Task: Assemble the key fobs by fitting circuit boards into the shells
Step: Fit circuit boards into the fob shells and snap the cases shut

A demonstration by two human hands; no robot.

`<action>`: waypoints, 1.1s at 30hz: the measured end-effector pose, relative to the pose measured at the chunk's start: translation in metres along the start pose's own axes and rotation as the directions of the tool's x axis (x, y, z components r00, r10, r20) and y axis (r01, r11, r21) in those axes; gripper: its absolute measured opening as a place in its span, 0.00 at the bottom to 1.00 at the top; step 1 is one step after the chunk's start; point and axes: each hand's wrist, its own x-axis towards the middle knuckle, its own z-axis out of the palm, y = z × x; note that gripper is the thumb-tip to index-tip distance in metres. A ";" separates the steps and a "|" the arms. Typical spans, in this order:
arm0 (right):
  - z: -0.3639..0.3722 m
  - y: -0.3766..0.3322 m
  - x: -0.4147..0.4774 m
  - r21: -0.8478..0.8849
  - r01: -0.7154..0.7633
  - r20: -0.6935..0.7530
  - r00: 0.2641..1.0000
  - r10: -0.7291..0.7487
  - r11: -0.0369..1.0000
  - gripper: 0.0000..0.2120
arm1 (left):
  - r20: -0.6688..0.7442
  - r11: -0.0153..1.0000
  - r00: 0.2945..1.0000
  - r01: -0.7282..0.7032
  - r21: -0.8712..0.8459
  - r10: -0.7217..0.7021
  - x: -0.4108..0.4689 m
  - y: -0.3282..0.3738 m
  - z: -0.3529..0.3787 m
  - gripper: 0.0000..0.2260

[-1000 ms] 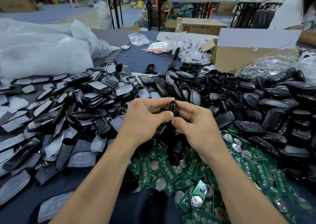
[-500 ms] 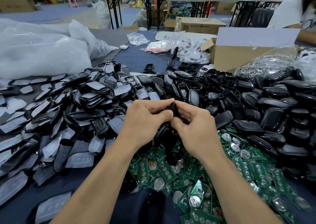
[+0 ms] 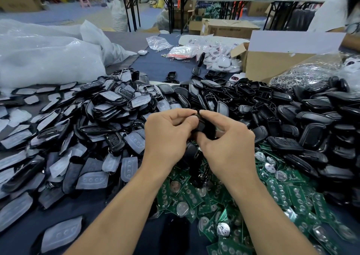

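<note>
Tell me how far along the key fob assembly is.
Done: no finished pile can be told apart. In hand: the left hand and right hand both pinch one black shell. Left: a heap of green circuit boards and big shell heaps lie on the table, so most of the job likely remains.

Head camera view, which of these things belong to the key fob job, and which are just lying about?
In the job: black shell gripped by left hand and right hand; green circuit boards; loose shell pile; button pads.
Lying about: white plastic bags; cardboard box; bagged white fobs.
</note>
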 end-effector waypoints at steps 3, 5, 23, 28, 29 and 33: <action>-0.002 0.004 0.004 0.071 0.018 0.020 1.000 -0.019 0.997 0.20 | -0.001 1.000 1.000 -0.015 -0.021 0.015 -0.002 0.001 0.002 0.16; -0.002 0.008 0.005 0.096 0.035 0.016 0.999 -0.037 0.995 0.20 | 0.002 0.999 1.000 -0.025 -0.032 0.025 -0.002 0.001 0.002 0.16; -0.010 0.016 0.019 0.562 -0.106 0.109 0.993 0.053 0.821 0.16 | 0.127 0.953 0.986 0.135 -0.271 -0.104 -0.002 0.009 -0.003 0.09; -0.014 0.013 0.019 0.631 -0.176 0.153 0.983 0.101 0.756 0.15 | 0.151 0.929 0.985 0.129 -0.347 -0.080 -0.001 0.009 -0.005 0.08; -0.015 0.012 0.020 0.630 -0.188 0.167 0.980 0.105 0.753 0.15 | 0.154 0.931 0.986 0.119 -0.346 -0.068 -0.001 0.009 -0.005 0.09; -0.017 0.010 0.019 0.634 -0.214 0.186 0.975 0.122 0.744 0.16 | 0.137 0.940 0.989 0.098 -0.328 -0.055 -0.001 0.008 -0.003 0.12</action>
